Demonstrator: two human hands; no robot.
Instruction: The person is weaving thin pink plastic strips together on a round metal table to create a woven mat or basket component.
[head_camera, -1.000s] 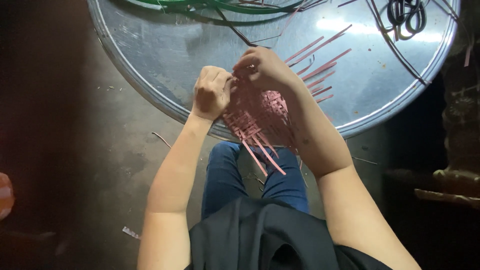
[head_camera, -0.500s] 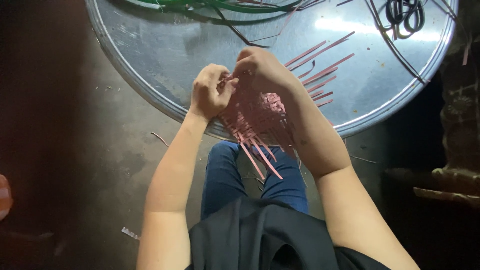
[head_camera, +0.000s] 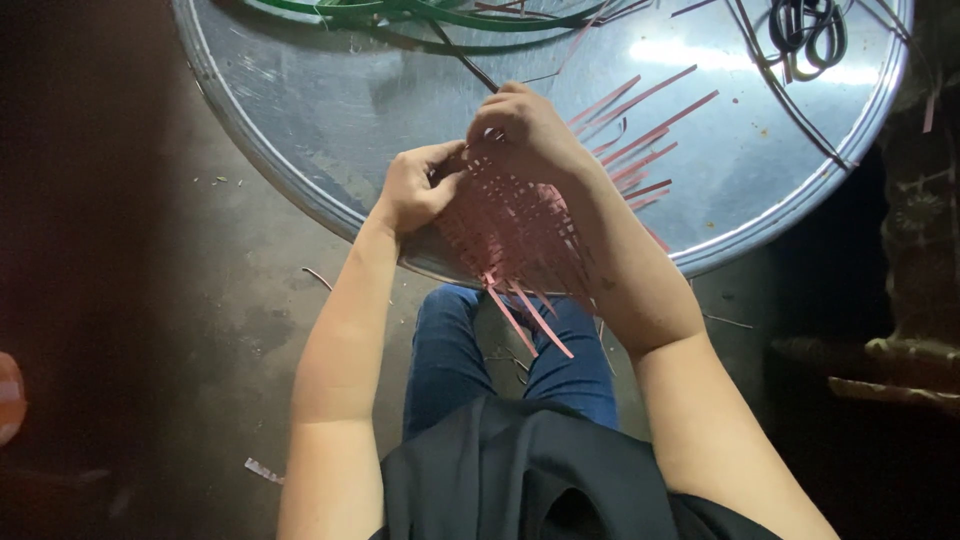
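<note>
Nearest to us, our knees in blue jeans (head_camera: 520, 350) are sitting under the edge of the work, and loose pink ends are hanging down over them. Just above, we are holding a woven mat of pink strips (head_camera: 515, 225) against the near rim of the round metal tray (head_camera: 300, 120), which is serving as our surface, probably so the weave stays flat while we are working it. Our left hand (head_camera: 415, 185) is pinching the mat's left edge, fingers curled closed on the strips, seemingly pinning the crossings so they are not slipping. Our right hand (head_camera: 525, 130) is arching over the top of the weave, fingertips pressed down and gripping a strip there. Beyond the hands, unwoven pink strips (head_camera: 650, 125) are fanning out to the right across the tray. Farther back, green strips (head_camera: 430, 15) are lying along the far edge, and a dark coiled cord (head_camera: 805, 30) is resting at the upper right.
</note>
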